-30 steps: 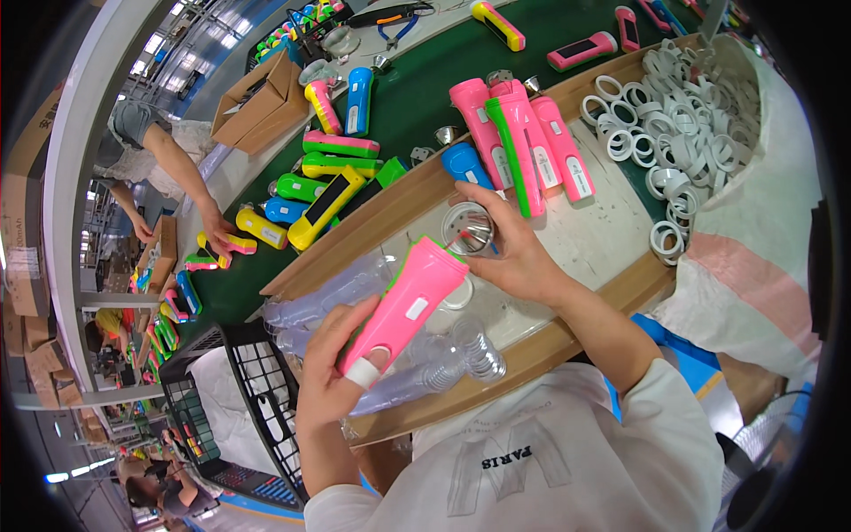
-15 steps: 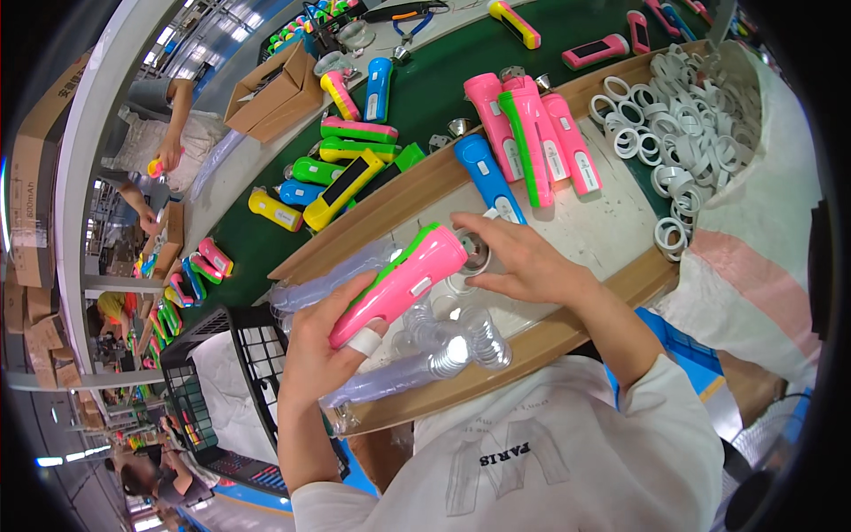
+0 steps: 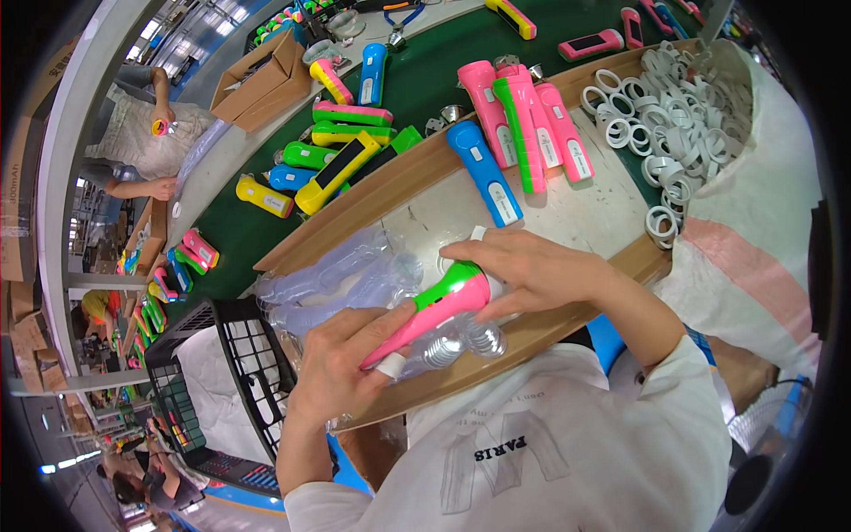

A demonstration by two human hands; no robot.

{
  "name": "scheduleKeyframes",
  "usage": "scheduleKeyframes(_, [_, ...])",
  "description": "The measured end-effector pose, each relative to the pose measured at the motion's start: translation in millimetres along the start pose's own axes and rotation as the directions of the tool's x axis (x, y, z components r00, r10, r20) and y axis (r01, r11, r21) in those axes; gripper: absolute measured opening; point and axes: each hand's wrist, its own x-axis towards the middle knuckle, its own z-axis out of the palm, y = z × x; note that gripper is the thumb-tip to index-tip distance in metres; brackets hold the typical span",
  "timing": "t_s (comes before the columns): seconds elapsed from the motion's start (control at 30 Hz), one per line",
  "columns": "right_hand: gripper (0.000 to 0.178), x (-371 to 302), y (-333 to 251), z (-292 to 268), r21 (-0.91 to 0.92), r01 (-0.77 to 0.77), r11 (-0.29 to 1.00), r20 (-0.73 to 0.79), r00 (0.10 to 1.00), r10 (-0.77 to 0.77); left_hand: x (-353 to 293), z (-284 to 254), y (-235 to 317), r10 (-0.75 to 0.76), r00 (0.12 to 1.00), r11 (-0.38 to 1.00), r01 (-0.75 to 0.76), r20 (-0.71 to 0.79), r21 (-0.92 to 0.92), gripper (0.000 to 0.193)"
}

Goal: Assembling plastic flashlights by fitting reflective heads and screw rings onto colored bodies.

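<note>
A pink and green flashlight [image 3: 434, 310] lies tilted in my left hand [image 3: 341, 359], whose fingers wrap round its narrow end. White tape shows on the left thumb. My right hand [image 3: 541, 270] is closed round the wide head of the flashlight, covering the head's front. Beneath them, stacked clear plastic discs [image 3: 448, 344] and discs in clear sleeves [image 3: 328, 266] lie in a shallow cardboard tray [image 3: 399, 410]. A blue flashlight [image 3: 483, 168] rests across the tray's far side, with several pink ones [image 3: 560, 133] to its right.
White rings [image 3: 683, 115] are heaped at the right beside a white sack [image 3: 745, 239]. Several coloured flashlights [image 3: 341, 168] lie on the green belt [image 3: 239, 226] beyond the tray. A black crate [image 3: 230, 355] stands at the left. Farther left, a co-worker's hand [image 3: 160, 124] holds a small round part.
The flashlight has turned so that its green side faces up more, and it has dropped slightly. My right hand has closed over its head; the silver cup there is now hidden.
</note>
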Motion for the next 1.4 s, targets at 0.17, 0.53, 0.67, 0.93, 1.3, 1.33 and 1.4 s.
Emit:
scheduleKeyframes(0.17, [0.063, -5, -2, 28, 0.038, 0.161, 0.986, -0.32, 0.937, -0.141, -10, 25, -14, -0.138, 0.99, 0.908, 0.128, 0.003, -0.399, 0.047])
scheduleKeyframes(0.53, [0.051, -9, -25, 35, 0.143, 0.21, 0.967, -0.52, 0.848, -0.107, -11, 47, -4, -0.164, 0.986, 0.839, 0.137, -0.004, -0.527, 0.046])
scheduleKeyframes(0.67, [0.053, -10, -44, 31, -0.131, 0.45, 0.884, -0.501, 0.739, -0.45, -31, 52, -11, -0.148, 0.939, 0.32, 0.342, 0.31, -0.884, 0.059])
scheduleKeyframes(0.93, [0.043, 1, 0, 26, 0.939, -0.055, 0.34, -0.099, 0.903, 0.418, -2, 65, -14, 0.079, 0.982, 0.991, -0.059, -0.17, 0.121, 0.05])
scheduleKeyframes(1.3, [0.039, 3, 14, 32, 0.815, -0.209, 0.54, -0.166, 0.809, 0.564, 14, 78, -12, -0.08, 0.984, 0.997, 0.081, -0.159, -0.005, 0.051])
scheduleKeyframes(1.33, [0.041, -1, 9, 24, 0.65, -0.131, 0.748, -0.273, 0.879, 0.391, 10, 75, -11, -0.248, 0.96, 0.908, 0.183, -0.13, -0.376, 0.052])
scheduleKeyframes(1.4, [0.042, -12, -2, 14, 0.307, -0.066, 0.949, -0.396, 0.898, 0.191, 9, 67, -6, -0.409, 0.905, 0.601, 0.364, 0.118, -0.711, 0.053])
